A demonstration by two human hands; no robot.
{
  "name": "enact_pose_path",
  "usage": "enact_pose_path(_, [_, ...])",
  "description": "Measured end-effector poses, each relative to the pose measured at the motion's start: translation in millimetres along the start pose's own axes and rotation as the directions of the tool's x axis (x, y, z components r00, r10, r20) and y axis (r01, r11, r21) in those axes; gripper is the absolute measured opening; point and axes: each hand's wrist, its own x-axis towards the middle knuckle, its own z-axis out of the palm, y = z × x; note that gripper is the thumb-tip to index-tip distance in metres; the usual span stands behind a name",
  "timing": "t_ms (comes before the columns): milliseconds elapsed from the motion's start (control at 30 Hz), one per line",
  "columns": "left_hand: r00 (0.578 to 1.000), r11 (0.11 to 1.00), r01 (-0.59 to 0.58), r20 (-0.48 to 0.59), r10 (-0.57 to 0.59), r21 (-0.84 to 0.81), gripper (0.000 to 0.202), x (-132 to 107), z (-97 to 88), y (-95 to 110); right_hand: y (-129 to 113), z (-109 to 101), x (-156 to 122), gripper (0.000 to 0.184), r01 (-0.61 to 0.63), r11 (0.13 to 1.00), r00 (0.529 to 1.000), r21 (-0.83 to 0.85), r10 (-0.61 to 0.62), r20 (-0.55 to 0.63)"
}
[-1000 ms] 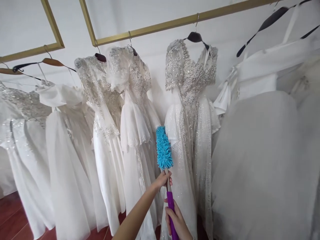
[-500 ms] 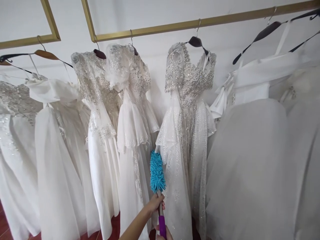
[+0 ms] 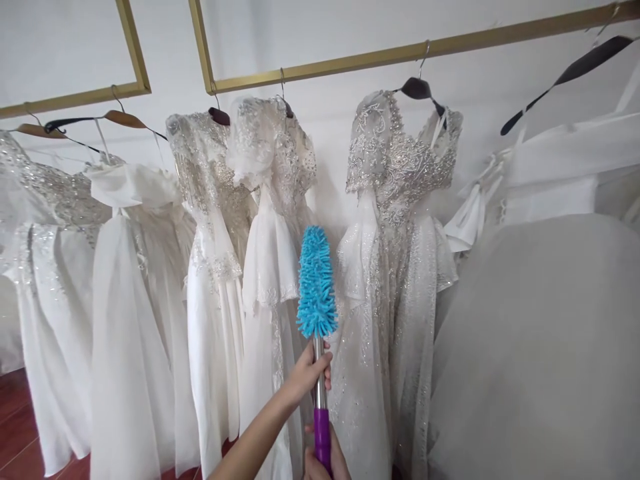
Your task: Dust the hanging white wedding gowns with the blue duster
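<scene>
A duster (image 3: 317, 283) with a fluffy blue head stands upright before me, in the gap between two beaded white dresses. My left hand (image 3: 311, 368) is closed around its metal shaft, just below the blue head. Lower down, my right hand (image 3: 326, 457) grips the purple handle at the bottom edge of the view; part of that hand is cut off. Left of the duster hangs a puff-sleeved dress (image 3: 270, 253). On its right is a sparkling dress (image 3: 380, 220) with beaded sleeves. Whether the blue head touches either dress I cannot tell.
A gold rail (image 3: 350, 63) on the white wall carries the dresses on dark hangers (image 3: 416, 88). More white gowns hang at the left, and a wide tulle skirt (image 3: 540, 347) fills the right. Red floor tiles (image 3: 20, 420) show at the lower left.
The duster and both hands have risen and come closer, so the blue head looks larger and its whole tip shows. The dresses have shifted to the right in view.
</scene>
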Motion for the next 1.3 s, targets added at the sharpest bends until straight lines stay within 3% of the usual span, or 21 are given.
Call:
enact_pose_path(67, [0.999,0.999,-0.034,0.018,0.034,0.013,0.049,10.8,2.7,18.9,-24.7,3.7,-7.1,0.07,0.091,0.996,0.995,-0.013,-0.09,0.041])
enact_pose_path(133, [0.995,0.996,-0.088,0.038,0.087,0.021,0.045,25.0,4.9,35.6,-51.6,7.3,-9.0,0.067,0.093,0.995,0.99,-0.027,-0.089,0.107])
enact_pose_path(267, [0.982,0.982,-0.185,0.054,0.183,0.023,0.039,61.5,5.3,58.9,-99.1,15.0,10.2,0.06,0.165,0.986,0.972,-0.029,-0.158,0.176])
enact_pose_path(367, [0.981,0.98,-0.194,0.026,0.193,0.034,0.033,90.4,-1.6,64.0,-119.5,20.5,35.1,0.047,0.215,0.977,0.96,-0.012,-0.209,0.186])
enact_pose_path(467, [0.989,0.987,-0.143,-0.038,0.146,0.067,0.032,113.7,-14.5,53.9,-122.7,24.6,56.7,0.038,0.222,0.975,0.963,-0.012,-0.217,0.159])
enact_pose_path(567, [0.995,0.994,-0.066,-0.065,0.071,0.085,0.036,127.5,-28.7,27.2,-107.6,25.7,70.9,0.035,0.176,0.984,0.975,0.0,-0.175,0.137])
enact_pose_path(733, [0.996,0.992,0.052,-0.081,-0.043,0.114,0.038,132.1,-41.0,-30.8,-59.9,18.4,81.0,0.046,0.071,0.997,0.994,0.015,-0.072,0.077])
enact_pose_path(1000, [0.988,0.982,0.107,-0.131,-0.087,0.155,0.033,117.3,-39.2,-90.3,-12.0,-0.5,72.9,0.048,0.029,0.997,0.999,-0.078,-0.026,0.041])
enact_pose_path(1133, [0.975,0.971,0.189,-0.146,-0.168,0.144,0.03,106.6,-43.6,-123.1,12.2,-6.1,70.0,0.063,-0.054,0.997,0.998,-0.055,0.054,0.012])
enact_pose_path(1300, [0.951,0.941,0.294,-0.145,-0.271,0.168,0.028,92.4,-48.1,-162.7,55.5,-16.2,71.6,0.061,-0.093,0.993,0.996,-0.075,0.094,0.011])
